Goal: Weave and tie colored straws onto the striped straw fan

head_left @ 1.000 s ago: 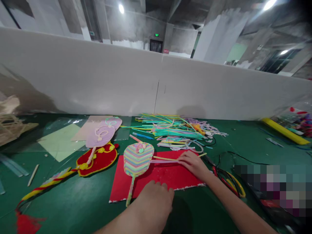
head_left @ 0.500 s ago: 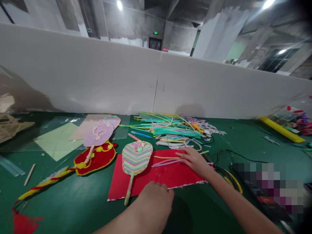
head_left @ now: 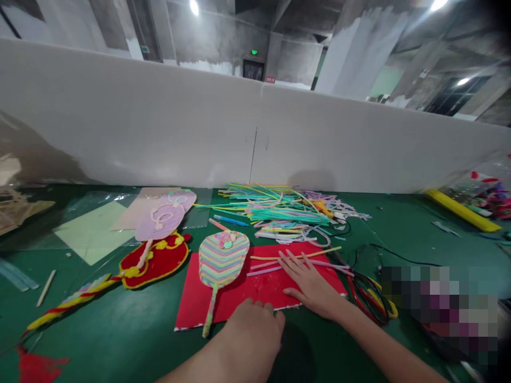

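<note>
1. Since the earlier frame, the right hand [head_left: 309, 287] has opened from a bunched reach into a flat, spread palm lower on the red board [head_left: 263, 295], and the purple pipe cleaners [head_left: 263, 272] now fan out beyond its right side. The left hand [head_left: 255, 327] is in about the same place.
2. Nearest, the left hand is loosely curled at the board's front edge. Its fingertips are hidden, so I cannot tell whether it grips anything. If its wrist swings left, it could knock the handle of the striped fan [head_left: 223, 260], which juts past that edge.
3. The right hand is open and grips nothing; its spread fingers lie over the purple pipe cleaners and reach to the yellow pipe cleaner [head_left: 325, 251]. All of these lie loose across the board's upper half, so a sideways drag of the palm would probably roll or cross them.
4. At the board's right edge, the purple ends reach the coiled cables [head_left: 365, 303]. Pulling the strands back carelessly might snag them there.
5. Farther off, the loose pile [head_left: 289, 213] sits just behind the board. Pushing the strands forward could mix them into it, since its colours are much alike.
</note>
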`<state>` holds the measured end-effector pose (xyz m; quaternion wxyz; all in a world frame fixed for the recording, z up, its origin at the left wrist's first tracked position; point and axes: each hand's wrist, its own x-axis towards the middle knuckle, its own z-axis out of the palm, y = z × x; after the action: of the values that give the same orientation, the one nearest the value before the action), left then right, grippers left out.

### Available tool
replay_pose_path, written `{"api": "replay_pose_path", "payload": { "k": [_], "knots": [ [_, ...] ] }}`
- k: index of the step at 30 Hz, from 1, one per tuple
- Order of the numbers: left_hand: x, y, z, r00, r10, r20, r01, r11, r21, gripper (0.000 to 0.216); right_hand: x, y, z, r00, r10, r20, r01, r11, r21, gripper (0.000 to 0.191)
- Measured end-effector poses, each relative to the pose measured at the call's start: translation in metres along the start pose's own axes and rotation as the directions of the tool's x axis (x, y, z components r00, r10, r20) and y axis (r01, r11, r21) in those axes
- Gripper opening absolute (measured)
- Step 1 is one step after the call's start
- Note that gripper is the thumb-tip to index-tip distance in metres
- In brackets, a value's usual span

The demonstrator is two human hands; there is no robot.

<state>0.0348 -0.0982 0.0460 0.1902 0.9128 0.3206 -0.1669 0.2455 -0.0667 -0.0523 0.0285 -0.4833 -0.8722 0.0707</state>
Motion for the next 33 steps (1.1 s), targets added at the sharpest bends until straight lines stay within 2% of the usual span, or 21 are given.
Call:
{"api": "replay_pose_path", "payload": {
  "k": [5, 7, 11, 14, 17, 21, 23, 27, 30, 33],
  "knots": [
    [-0.001, 0.001, -0.004, 1.000, -0.001, 0.012, 0.000, 1.000, 0.005, 0.035, -0.001, 0.003, -0.002, 1.000, -0.021, 0.012, 0.021, 1.000, 0.021, 0.060],
    [-0.002, 0.001, -0.007, 1.000, 0.004, 0.014, -0.004, 1.000, 0.004, 0.034, 0.001, 0.009, -0.007, 1.000, -0.014, -0.017, 0.015, 0.999, 0.039, 0.058],
    [0.001, 0.002, -0.010, 0.998, -0.011, 0.059, 0.012, 1.000, -0.014, 0.032, 0.025, 0.037, -0.023, 0.976, 0.018, -0.218, -0.005, 0.998, 0.057, 0.044],
    [0.008, 0.001, -0.007, 0.996, -0.028, 0.081, 0.029, 0.999, -0.022, 0.030, 0.061, 0.063, -0.035, 0.924, 0.013, -0.382, 0.017, 0.997, 0.074, 0.033],
    [0.014, -0.002, -0.004, 0.994, -0.004, 0.106, 0.009, 0.999, -0.048, 0.030, 0.105, 0.083, -0.043, 0.875, 0.062, -0.480, -0.035, 0.997, 0.065, 0.027],
    [0.018, -0.007, -0.006, 0.990, -0.025, 0.139, 0.038, 0.995, -0.093, 0.031, 0.161, 0.098, -0.047, 0.878, 0.058, -0.474, -0.025, 0.997, 0.075, 0.022],
    [0.020, -0.007, -0.008, 0.982, -0.048, 0.184, 0.069, 0.992, -0.110, 0.034, 0.184, 0.104, -0.046, 0.904, 0.075, -0.420, -0.053, 0.997, 0.064, 0.023],
    [0.028, -0.004, -0.005, 0.962, -0.147, 0.232, 0.199, 0.955, -0.222, 0.037, 0.220, 0.113, -0.037, 0.935, 0.107, -0.339, -0.102, 0.994, 0.033, 0.024],
    [0.039, -0.004, 0.010, 0.949, -0.262, 0.174, 0.303, 0.911, -0.280, 0.040, 0.235, 0.118, -0.028, 0.932, 0.153, -0.329, -0.169, 0.985, -0.020, 0.024],
    [0.052, -0.007, 0.038, 0.970, -0.200, 0.137, 0.227, 0.946, -0.230, 0.039, 0.243, 0.118, -0.020, 0.903, 0.191, -0.385, -0.233, 0.970, -0.065, 0.022]
  ]
}}
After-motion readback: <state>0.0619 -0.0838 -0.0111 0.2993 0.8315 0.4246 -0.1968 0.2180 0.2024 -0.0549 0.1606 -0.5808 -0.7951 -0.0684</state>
